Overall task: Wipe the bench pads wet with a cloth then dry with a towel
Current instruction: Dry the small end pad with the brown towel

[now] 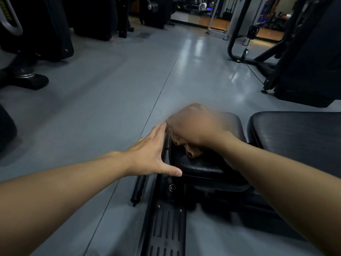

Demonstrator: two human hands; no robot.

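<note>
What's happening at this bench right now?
A person leans over a black gym bench. The left hand lies with straight fingers along the left edge of the small seat pad, thumb at its front edge. The right hand, motion-blurred, is on top of the same pad with fingers curled; whether it grips anything cannot be told. Neither hand touches the larger pad to the right.
</note>
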